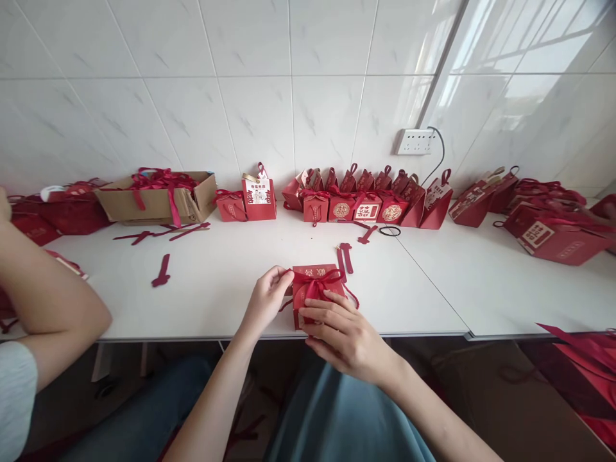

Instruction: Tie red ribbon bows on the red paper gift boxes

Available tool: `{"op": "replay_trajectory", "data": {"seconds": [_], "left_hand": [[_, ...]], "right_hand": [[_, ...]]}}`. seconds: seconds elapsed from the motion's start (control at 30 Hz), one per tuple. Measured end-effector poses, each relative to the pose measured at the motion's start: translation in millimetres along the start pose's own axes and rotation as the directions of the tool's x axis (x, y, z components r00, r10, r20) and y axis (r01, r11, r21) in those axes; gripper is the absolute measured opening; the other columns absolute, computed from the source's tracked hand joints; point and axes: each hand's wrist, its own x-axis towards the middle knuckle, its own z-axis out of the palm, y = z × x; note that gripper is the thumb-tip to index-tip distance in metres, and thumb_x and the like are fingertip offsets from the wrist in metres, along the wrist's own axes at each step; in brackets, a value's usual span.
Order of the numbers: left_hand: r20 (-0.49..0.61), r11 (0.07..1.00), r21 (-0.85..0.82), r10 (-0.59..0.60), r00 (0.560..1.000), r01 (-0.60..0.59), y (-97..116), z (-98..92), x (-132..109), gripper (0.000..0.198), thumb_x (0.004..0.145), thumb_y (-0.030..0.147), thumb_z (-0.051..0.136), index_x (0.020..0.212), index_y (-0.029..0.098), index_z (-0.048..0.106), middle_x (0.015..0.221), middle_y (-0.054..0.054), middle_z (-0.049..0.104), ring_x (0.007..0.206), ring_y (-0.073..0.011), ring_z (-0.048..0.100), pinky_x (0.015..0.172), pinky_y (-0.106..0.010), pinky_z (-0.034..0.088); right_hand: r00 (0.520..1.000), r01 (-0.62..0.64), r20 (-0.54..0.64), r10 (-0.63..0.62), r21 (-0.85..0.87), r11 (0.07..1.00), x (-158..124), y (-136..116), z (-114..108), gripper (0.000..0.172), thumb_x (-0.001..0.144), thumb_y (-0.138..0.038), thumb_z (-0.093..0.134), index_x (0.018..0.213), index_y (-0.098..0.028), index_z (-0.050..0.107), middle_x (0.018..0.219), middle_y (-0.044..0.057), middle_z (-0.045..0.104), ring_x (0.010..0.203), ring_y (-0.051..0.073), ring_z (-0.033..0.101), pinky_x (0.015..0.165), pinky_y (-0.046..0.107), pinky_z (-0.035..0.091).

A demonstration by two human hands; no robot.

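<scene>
Left fingertips [282,276]: thumb and forefinger closed in a pinch on the ribbon [318,282], at the loop off the left side of the red box [312,271]. Our left hand [264,301] sits just beside that side.

Right fingers [321,314]: stretched out and laid flat over the near part of the box, touching the bow. Whether they clasp the box we cannot tell. Our right hand [347,338] overhangs the desk's near edge.

The box stands at the near edge of the white desk [231,282], about mid-length, ribbon crossed over its lid.

Just beyond it, two short ribbon pieces [344,258] lie flat. Another ribbon strip [161,271] lies well to the left.

Far edge, against the tiled wall: a row of finished red boxes [356,204], a black ring [389,231] in front of them.

Far left corner: an open cardboard carton [158,199] draped with ribbons.

Right end: more red boxes and bags [548,232], piled loosely.

On the wall, a white socket strip [414,141].

Left edge: another person's bare arm [48,301], elbow resting near the desk's near edge.
</scene>
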Motion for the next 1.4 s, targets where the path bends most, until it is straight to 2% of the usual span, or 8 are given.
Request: {"op": "replay_trajectory", "data": {"seconds": [0.2,0.27,0.37,0.5,0.67,0.87,1.27,1.4], "left_hand": [[-0.06,0.983,-0.153,-0.107,0.992,0.096,-4,8.7,-8,0.028,0.075,0.042,0.059,0.065,0.019,0.046,0.058,0.005,0.049,0.05,-0.008,0.044,0.048,-0.019,0.036],[-0.057,0.983,-0.149,-0.117,0.991,0.108,-3,8.8,-8,0.028,0.076,0.041,0.058,0.064,0.019,0.045,0.057,0.005,0.049,0.048,-0.0072,0.042,0.046,-0.018,0.033],[-0.056,0.989,-0.105,-0.113,0.992,0.106,-3,8.5,-7,0.031,0.079,0.043,0.055,0.063,0.019,0.043,0.057,0.005,0.048,0.048,-0.0076,0.042,0.045,-0.019,0.031],[-0.09,0.995,-0.052,-0.091,0.992,0.087,-4,10.6,-6,0.035,0.079,0.045,0.054,0.062,0.019,0.039,0.055,0.006,0.043,0.049,-0.0081,0.041,0.046,-0.019,0.03],[-0.144,0.996,-0.055,-0.078,0.987,0.07,-5,15.4,-8,0.034,0.079,0.043,0.054,0.061,0.019,0.038,0.055,0.006,0.041,0.052,-0.0084,0.039,0.05,-0.019,0.032],[-0.205,0.995,-0.088,-0.067,0.977,0.05,-9,21.4,-14,0.032,0.078,0.041,0.054,0.06,0.02,0.038,0.053,0.007,0.04,0.05,-0.0084,0.037,0.046,-0.019,0.031],[-0.141,0.981,-0.126,-0.167,0.976,0.149,-14,-2.6,-5,0.027,0.071,0.039,0.054,0.057,0.018,0.044,0.056,0.004,0.046,0.053,-0.01,0.044,0.049,-0.02,0.035],[-0.168,0.979,-0.086,-0.199,0.966,0.187,-14,-18.6,0,0.034,0.07,0.048,0.055,0.058,0.017,0.051,0.06,0.002,0.051,0.054,-0.0117,0.049,0.054,-0.024,0.041]], "right_hand": [[0.962,-0.142,-0.186,0.2,0.286,0.948,1,0,-12,0.018,0.091,-0.024,0.045,0.082,-0.021,0.06,0.076,0.005,0.069,0.086,0.021,0.066,0.083,0.037,0.048],[0.823,-0.414,-0.276,0.496,0.306,0.857,8,11,-18,0.035,0.094,-0.035,0.036,0.065,-0.023,0.052,0.06,0.003,0.06,0.061,0.018,0.058,0.06,0.032,0.045],[0.543,-0.808,-0.15,0.826,0.176,0.563,25,34,-25,0.054,0.092,-0.054,0.03,0.048,-0.024,0.037,0.045,0.001,0.042,0.045,0.016,0.04,0.049,0.03,0.031],[0.404,-0.914,0.096,0.91,0.07,0.399,44,52,-24,0.059,0.089,-0.057,0.035,0.042,-0.024,0.022,0.041,-0.001,0.032,0.043,0.013,0.03,0.049,0.03,0.026],[0.516,-0.847,0.146,0.844,0.23,0.478,35,50,-19,0.043,0.083,-0.04,0.047,0.049,-0.022,0.026,0.047,-0.005,0.027,0.046,0.01,0.026,0.046,0.026,0.022],[0.62,-0.691,-0.041,0.783,0.445,0.57,12,50,-9,0.036,0.083,-0.051,0.049,0.064,-0.02,0.044,0.06,-0.003,0.046,0.056,0.012,0.043,0.054,0.024,0.035],[0.522,-0.771,0.031,0.852,0.445,0.456,-4,59,-18,0.042,0.08,-0.058,0.049,0.065,-0.019,0.051,0.063,0.0,0.051,0.06,0.014,0.047,0.057,0.027,0.038],[0.611,-0.675,0.021,0.791,0.536,0.507,-12,64,-30,0.038,0.08,-0.056,0.054,0.086,-0.019,0.057,0.089,0.006,0.061,0.086,0.021,0.059,0.074,0.033,0.048]]}}
